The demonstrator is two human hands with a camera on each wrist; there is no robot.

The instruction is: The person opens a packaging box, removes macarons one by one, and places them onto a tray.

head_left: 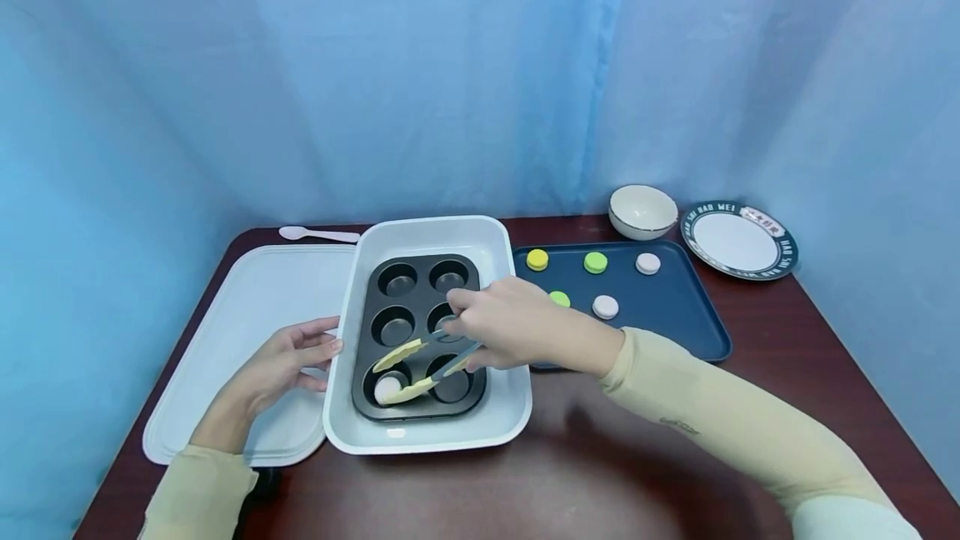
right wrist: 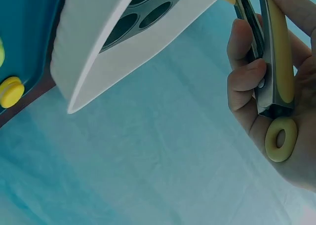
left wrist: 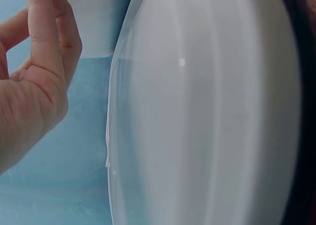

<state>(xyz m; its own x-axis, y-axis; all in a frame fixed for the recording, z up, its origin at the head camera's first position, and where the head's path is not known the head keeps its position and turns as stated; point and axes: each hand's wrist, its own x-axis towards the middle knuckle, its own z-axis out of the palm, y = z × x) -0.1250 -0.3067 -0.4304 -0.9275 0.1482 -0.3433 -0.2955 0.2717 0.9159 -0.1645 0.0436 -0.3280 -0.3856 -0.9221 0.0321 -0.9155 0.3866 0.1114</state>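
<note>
My right hand (head_left: 510,323) grips yellow-tipped tongs (head_left: 405,390) above a dark muffin pan (head_left: 422,338). The tong arms stand apart, with one yellow tip right at a pale macaron (head_left: 387,390) in the near left cup. In the right wrist view, the fingers wrap round the tongs' metal and yellow handle (right wrist: 279,52). The muffin pan lies inside a deep white tub (head_left: 502,423). At the tub's left wall is my left hand (head_left: 288,361), its fingers loosely extended and fingertips right at the side. The left wrist view shows that hand beside the pale lid.
A blue tray (head_left: 660,315) to the right bears several yellow, green and pale macarons (head_left: 596,262). Behind it stand a white bowl (head_left: 643,212) and a green-rimmed plate (head_left: 738,240). On the left lie a white lid (head_left: 247,315) and a white spoon (head_left: 318,234).
</note>
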